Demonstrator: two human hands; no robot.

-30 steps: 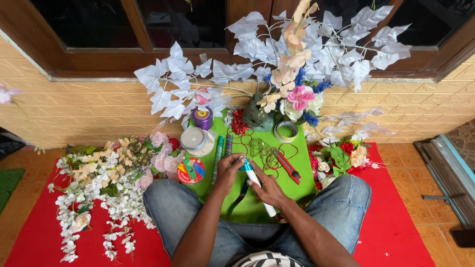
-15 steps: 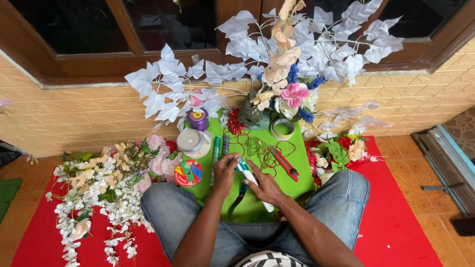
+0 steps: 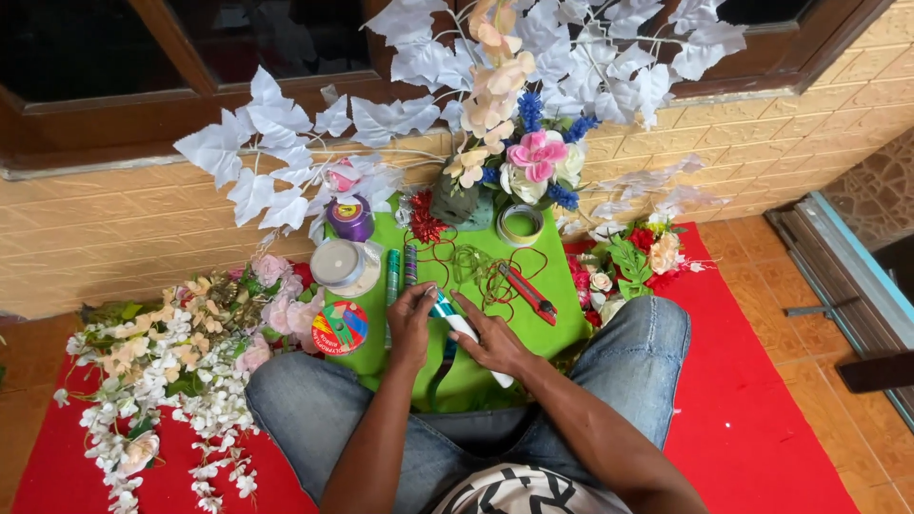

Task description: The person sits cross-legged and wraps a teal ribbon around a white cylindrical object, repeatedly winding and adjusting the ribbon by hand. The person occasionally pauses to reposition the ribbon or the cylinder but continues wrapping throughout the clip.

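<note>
Seated cross-legged at lower centre, a person grips a white-and-teal glue gun (image 3: pixel 464 327) over the green mat (image 3: pixel 562 324); left hand (image 3: pixel 411 326) pinches its tip, right hand (image 3: pixel 495 343) clasps the body; the arrangement (image 3: pixel 519 162) above stands largely built; loose blossoms (image 3: pixel 181 352) at lower left remain unused.

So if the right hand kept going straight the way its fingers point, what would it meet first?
The right hand points up-left along the white and blue tool it holds. Straight on, it would probably first meet the left hand, whose fingers grip the tool's tip; beyond lie the two green tubes. Depth is unclear.
</note>
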